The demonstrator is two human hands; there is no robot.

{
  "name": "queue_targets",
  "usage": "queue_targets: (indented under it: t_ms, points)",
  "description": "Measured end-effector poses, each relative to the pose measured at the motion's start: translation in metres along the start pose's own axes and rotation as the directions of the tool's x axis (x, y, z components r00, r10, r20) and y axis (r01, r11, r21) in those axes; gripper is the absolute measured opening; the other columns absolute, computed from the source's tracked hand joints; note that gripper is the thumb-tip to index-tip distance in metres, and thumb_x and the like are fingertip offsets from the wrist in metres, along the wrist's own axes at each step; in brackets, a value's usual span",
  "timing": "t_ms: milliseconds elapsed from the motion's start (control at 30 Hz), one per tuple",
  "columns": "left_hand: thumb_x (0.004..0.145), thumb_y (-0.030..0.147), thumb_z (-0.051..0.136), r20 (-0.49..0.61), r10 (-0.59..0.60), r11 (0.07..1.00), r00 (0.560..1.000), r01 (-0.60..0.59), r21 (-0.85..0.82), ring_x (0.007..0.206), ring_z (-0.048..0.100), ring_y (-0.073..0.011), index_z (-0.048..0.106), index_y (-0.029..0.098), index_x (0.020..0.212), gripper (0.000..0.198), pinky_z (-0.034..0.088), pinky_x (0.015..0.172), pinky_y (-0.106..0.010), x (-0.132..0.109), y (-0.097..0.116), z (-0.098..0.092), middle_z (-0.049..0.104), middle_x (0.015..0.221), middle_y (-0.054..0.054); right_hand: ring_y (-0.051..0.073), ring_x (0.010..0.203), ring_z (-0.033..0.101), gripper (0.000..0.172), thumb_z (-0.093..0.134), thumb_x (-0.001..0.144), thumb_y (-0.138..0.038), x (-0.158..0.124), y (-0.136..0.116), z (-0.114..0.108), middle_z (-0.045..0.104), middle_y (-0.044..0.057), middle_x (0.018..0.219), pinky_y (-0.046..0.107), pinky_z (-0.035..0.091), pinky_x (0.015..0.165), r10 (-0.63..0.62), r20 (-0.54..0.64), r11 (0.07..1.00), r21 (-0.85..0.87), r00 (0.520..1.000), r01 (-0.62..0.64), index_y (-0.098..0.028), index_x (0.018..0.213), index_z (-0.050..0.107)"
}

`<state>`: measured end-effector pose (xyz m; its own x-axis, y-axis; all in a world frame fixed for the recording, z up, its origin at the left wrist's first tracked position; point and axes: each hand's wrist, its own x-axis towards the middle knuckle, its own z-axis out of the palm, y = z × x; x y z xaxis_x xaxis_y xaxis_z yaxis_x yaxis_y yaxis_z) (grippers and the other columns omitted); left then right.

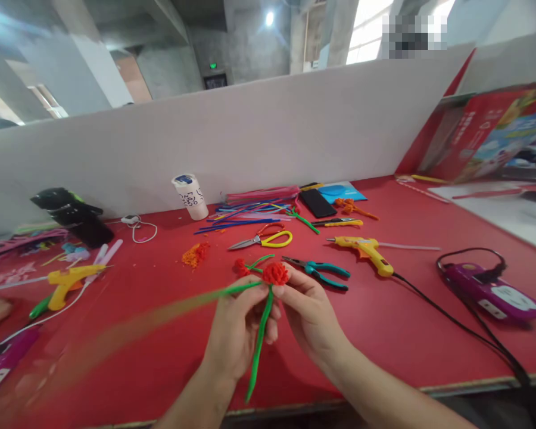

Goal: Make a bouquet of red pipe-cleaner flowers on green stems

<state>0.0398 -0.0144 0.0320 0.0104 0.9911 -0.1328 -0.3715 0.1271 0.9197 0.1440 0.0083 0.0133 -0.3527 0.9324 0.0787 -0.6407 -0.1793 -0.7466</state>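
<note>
While the left hand [236, 325] and right hand [310, 313] pinch a flower [276, 273], pliers [310, 268] and scissors [259, 239] lie just beyond, and a green strand [232, 291] blurs leftward.

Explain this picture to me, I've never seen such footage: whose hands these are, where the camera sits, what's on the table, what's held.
No machine here: a camera worn on a person's head looks down at their own two bare hands. The left hand grips the green stem of a red flower made of fuzzy wire; a second green wire sticks out leftward, blurred. The right hand pinches at the flower head. On the red table lie scissors, pliers, a yellow glue gun, a bundle of coloured wires and a white cup.
</note>
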Motion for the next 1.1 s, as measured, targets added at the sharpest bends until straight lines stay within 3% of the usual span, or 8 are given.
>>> queue_targets:
  t_ms: [167,300,467,567,667,767,933,1100]
  points:
    - [0.072,0.03,0.059,0.018,-0.135,0.973,0.991,0.136,-0.185,0.034,0.04,-0.0023,0.057,0.013,0.066,0.018,0.026,0.032,-0.013,0.028,0.015,-0.001,0.054,0.052,0.002,0.011,0.056,0.053,0.006,0.069,0.068,-0.017,0.031,-0.012,-0.003,0.057,-0.002,0.066,0.025,0.045,0.058,-0.062,-0.018,0.992,-0.109,0.998,0.06,-0.018,0.067,0.064]
    - [0.075,0.031,0.057,-0.171,0.155,0.988,0.973,-0.148,0.053,0.033,0.036,-0.0029,0.055,0.016,0.066,0.018,0.025,0.031,-0.015,0.048,0.024,0.001,0.05,0.048,0.005,0.011,0.059,0.051,0.006,0.069,0.07,-0.022,0.06,-0.016,0.0,0.057,-0.002,0.063,0.025,0.042,0.059,-0.042,-0.019,0.989,-0.144,0.999,0.039,-0.019,0.067,0.064]
    - [0.082,0.022,0.049,-0.041,0.719,0.591,0.693,-0.579,0.562,0.043,0.044,-0.0067,0.052,0.018,0.065,0.018,0.035,0.042,-0.018,0.073,0.029,-0.011,0.049,0.051,0.005,0.009,0.059,0.048,0.01,0.073,0.064,-0.022,0.083,-0.014,0.015,0.057,-0.003,0.064,0.022,0.04,0.059,-0.059,-0.109,0.996,-0.067,0.992,0.052,-0.019,0.067,0.064]
    - [0.082,0.013,0.048,0.164,0.838,0.278,0.521,-0.664,0.694,0.055,0.049,-0.0081,0.049,0.018,0.065,0.018,0.039,0.052,-0.019,0.085,0.028,-0.017,0.053,0.059,0.003,0.009,0.063,0.05,0.009,0.073,0.065,-0.022,0.089,-0.015,0.017,0.06,-0.003,0.068,0.021,0.041,0.064,-0.056,-0.099,0.998,-0.035,0.994,0.053,-0.019,0.069,0.066]
    - [0.081,0.009,0.049,0.29,0.844,0.136,0.452,-0.703,0.699,0.059,0.049,-0.0088,0.049,0.019,0.067,0.017,0.041,0.057,-0.02,0.096,0.027,-0.017,0.055,0.062,0.002,0.009,0.062,0.049,0.01,0.073,0.064,-0.022,0.095,-0.019,0.009,0.058,-0.004,0.064,0.021,0.04,0.065,-0.038,-0.125,0.999,0.001,0.991,0.039,-0.018,0.068,0.065]
    - [0.081,0.011,0.049,0.271,0.808,0.203,0.524,-0.679,0.706,0.06,0.052,-0.0093,0.051,0.019,0.068,0.016,0.042,0.059,-0.02,0.104,0.027,-0.013,0.057,0.063,0.001,0.008,0.059,0.045,0.013,0.074,0.062,-0.022,0.103,-0.022,-0.002,0.055,-0.005,0.06,0.021,0.038,0.063,-0.039,-0.16,0.999,-0.002,0.986,0.039,-0.017,0.061,0.063]
    - [0.083,0.022,0.047,0.0,0.567,0.667,0.824,-0.459,0.587,0.04,0.044,-0.0072,0.05,0.019,0.066,0.017,0.035,0.04,-0.018,0.107,0.033,-0.008,0.048,0.048,0.007,0.009,0.058,0.043,0.016,0.074,0.063,-0.024,0.115,-0.022,-0.006,0.051,-0.005,0.056,0.023,0.036,0.062,-0.064,-0.175,0.997,-0.059,0.982,0.055,-0.018,0.058,0.059]
    - [0.083,0.017,0.046,0.105,0.711,0.412,0.696,-0.533,0.739,0.052,0.049,-0.0083,0.052,0.018,0.066,0.018,0.038,0.051,-0.019,0.113,0.045,-0.009,0.053,0.059,0.003,0.01,0.059,0.046,0.013,0.075,0.058,-0.022,0.127,-0.029,0.004,0.058,-0.003,0.062,0.024,0.038,0.064,-0.054,-0.168,0.997,-0.058,0.984,0.045,-0.017,0.062,0.063]
